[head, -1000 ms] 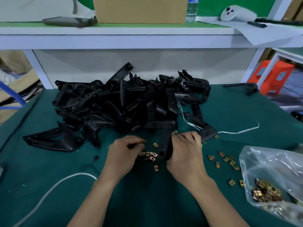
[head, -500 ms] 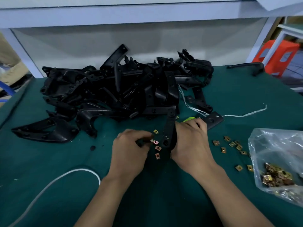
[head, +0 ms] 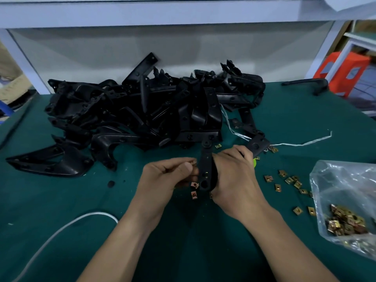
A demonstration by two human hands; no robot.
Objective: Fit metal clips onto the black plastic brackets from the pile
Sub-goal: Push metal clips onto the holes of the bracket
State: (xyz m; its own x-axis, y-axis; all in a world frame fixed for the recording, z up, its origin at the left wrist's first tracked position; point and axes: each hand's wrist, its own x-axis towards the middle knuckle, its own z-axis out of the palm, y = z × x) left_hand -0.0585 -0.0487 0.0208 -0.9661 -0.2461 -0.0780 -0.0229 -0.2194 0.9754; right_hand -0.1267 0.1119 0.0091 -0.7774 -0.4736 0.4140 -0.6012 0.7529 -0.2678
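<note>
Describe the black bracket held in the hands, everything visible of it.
The black bracket is a narrow, flat arm of matte, plastic-looking material with rounded ends, each with a round hole. It stands nearly upright. The right hand grips it from the right, hiding that side. The left hand pinches a metal clip at its left edge. A brassy glint shows midway; whether that is a fitted clip is unclear.

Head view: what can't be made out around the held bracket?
The clip in the left hand: head view, mostly covered by that hand; seated or not, cannot tell.
The bracket: head view, right side hidden in the right hand's grip.
The clip bag: head view, cut off by the right edge.
</note>
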